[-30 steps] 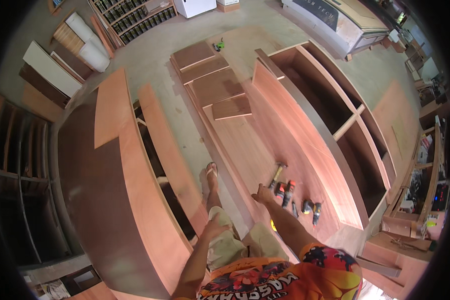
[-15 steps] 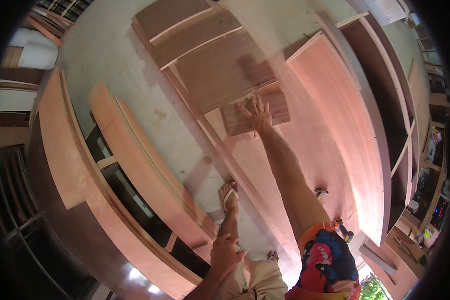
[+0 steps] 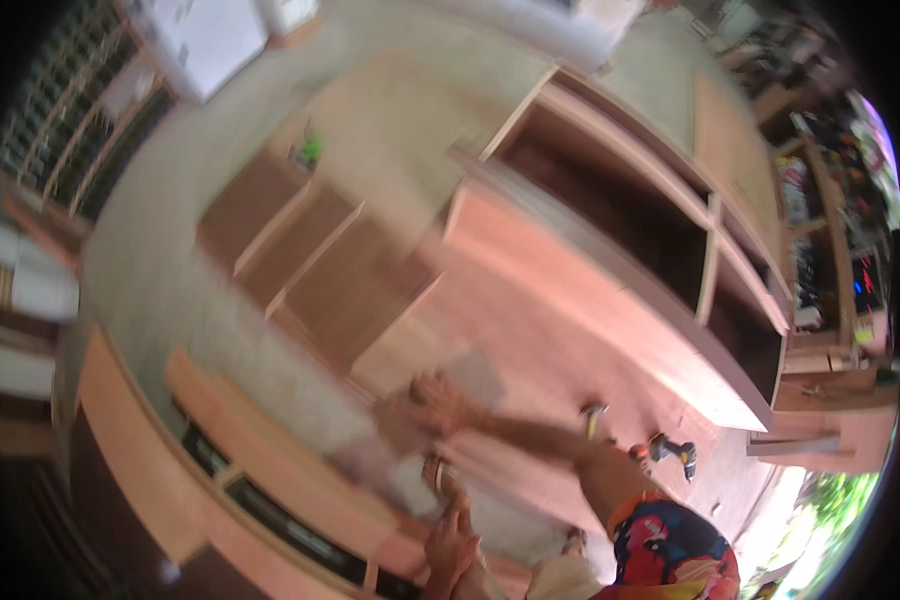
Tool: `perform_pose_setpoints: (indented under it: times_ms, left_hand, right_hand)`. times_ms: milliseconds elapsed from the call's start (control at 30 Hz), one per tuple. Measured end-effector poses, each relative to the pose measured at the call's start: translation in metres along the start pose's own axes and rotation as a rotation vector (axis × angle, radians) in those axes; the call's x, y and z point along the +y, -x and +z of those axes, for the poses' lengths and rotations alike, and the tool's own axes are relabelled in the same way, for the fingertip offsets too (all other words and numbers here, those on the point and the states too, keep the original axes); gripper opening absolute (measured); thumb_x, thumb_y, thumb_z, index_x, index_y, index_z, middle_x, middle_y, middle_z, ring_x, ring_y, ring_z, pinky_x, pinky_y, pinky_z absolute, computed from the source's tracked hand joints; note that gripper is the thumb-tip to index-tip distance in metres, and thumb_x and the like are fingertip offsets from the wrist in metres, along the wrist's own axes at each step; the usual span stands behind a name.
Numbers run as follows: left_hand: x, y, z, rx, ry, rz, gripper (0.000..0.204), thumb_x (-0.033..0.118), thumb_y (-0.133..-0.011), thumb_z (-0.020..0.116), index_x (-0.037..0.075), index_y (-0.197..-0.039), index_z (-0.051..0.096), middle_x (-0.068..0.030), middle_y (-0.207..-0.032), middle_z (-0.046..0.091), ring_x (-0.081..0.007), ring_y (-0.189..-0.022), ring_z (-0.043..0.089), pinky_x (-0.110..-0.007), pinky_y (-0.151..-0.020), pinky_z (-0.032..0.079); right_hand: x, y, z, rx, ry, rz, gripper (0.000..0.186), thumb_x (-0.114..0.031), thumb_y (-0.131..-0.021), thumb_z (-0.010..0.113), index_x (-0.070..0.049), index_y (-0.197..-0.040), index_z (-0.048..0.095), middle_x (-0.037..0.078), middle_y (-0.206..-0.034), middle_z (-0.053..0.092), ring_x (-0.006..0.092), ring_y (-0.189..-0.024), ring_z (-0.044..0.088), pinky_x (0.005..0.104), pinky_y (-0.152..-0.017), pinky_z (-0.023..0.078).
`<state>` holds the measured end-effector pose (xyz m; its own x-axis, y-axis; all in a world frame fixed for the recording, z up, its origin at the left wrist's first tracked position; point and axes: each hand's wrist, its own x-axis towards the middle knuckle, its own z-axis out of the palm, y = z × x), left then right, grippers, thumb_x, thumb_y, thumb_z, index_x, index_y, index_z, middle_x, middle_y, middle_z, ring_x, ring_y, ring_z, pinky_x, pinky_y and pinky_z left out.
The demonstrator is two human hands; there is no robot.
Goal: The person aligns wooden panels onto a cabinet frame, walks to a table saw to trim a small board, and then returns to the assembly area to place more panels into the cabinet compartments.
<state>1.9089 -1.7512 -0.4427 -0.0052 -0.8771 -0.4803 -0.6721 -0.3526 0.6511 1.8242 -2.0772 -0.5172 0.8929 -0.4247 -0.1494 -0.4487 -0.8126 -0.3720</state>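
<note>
My right arm reaches forward over the pinkish wooden panel (image 3: 540,330) on the floor. My right hand (image 3: 442,402) is low over the panel's left rail, beside a small brown board (image 3: 475,375). Motion smears its fingers, so whether they grip the board or lie on it is unclear. Closer in, my left hand (image 3: 450,548) rests on my lower leg with nothing in it. Beyond the right hand, brown boards (image 3: 355,290) with pale edges lie across the panel's far part.
A hammer (image 3: 594,412) and a power drill (image 3: 675,450) lie near my right forearm. An open wooden cabinet (image 3: 610,220) lies along the right. Long wooden frames (image 3: 270,460) stand at the left. Something small and green (image 3: 310,150) is past the far boards.
The view has swung to the right and blurred. My right hand has come closer to me and leftward, off its flat place on the small board. My left hand stays at my leg.
</note>
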Motion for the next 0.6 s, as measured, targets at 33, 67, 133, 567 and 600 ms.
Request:
perform_pose_setpoints:
  times_ms: [33, 67, 133, 567, 600]
  left_hand:
    - [0.008, 0.002, 0.002, -0.025, -0.033, -0.002, 0.071, 0.035, -0.080, 0.088, 0.009, -0.140, 0.061, -0.0189, -0.131, 0.068, -0.0330, -0.118, 0.068, -0.048, -0.093, 0.059]
    - [0.019, -0.002, 0.006, -0.005, -0.035, 0.039, 0.071, 0.028, -0.081, 0.088, 0.007, -0.141, 0.058, -0.0170, -0.130, 0.068, -0.0299, -0.117, 0.069, -0.045, -0.089, 0.060]
    - [0.055, 0.009, 0.013, -0.374, 1.113, -0.363, 0.091, 0.054, -0.101, 0.070, 0.024, -0.172, 0.021, -0.0072, -0.167, 0.038, -0.0353, -0.125, 0.064, -0.046, -0.094, 0.059]
    - [0.449, 0.299, 0.221, -0.957, 0.771, 0.110, 0.053, 0.008, -0.097, 0.074, 0.006, -0.145, 0.051, -0.0059, -0.130, 0.067, -0.0130, -0.112, 0.065, -0.033, -0.093, 0.056]
    - [0.472, 0.317, 0.245, -1.046, 0.651, 0.051, 0.052, 0.012, -0.098, 0.075, 0.008, -0.144, 0.053, -0.0051, -0.125, 0.069, -0.0116, -0.107, 0.067, -0.032, -0.090, 0.057]
  right_hand:
    - [-0.030, 0.034, -0.030, 0.000, -0.124, 0.084, 0.139, -0.053, -0.048, 0.096, -0.029, -0.169, 0.032, 0.024, -0.126, 0.051, 0.0436, -0.124, 0.047, 0.0600, -0.102, 0.037]
    - [-0.062, 0.062, -0.055, 0.017, -0.138, 0.235, 0.145, -0.059, -0.046, 0.096, -0.027, -0.171, 0.030, 0.029, -0.131, 0.049, 0.0471, -0.126, 0.048, 0.0620, -0.103, 0.038]
    - [-0.107, 0.130, -0.106, 0.065, -0.372, 0.501, 0.142, -0.061, -0.054, 0.095, -0.031, -0.173, 0.023, 0.034, -0.139, 0.047, 0.0541, -0.133, 0.046, 0.0670, -0.106, 0.036]
    - [-0.335, 0.854, -0.122, 1.147, -1.076, 1.334, 0.084, -0.050, -0.100, 0.073, -0.010, -0.166, 0.039, 0.024, -0.155, 0.055, 0.0280, -0.137, 0.058, 0.0379, -0.111, 0.048]
    - [-0.372, 0.894, -0.116, 1.275, -1.125, 1.395, 0.076, -0.045, -0.103, 0.070, -0.010, -0.165, 0.042, 0.025, -0.154, 0.057, 0.0300, -0.139, 0.058, 0.0384, -0.114, 0.047]
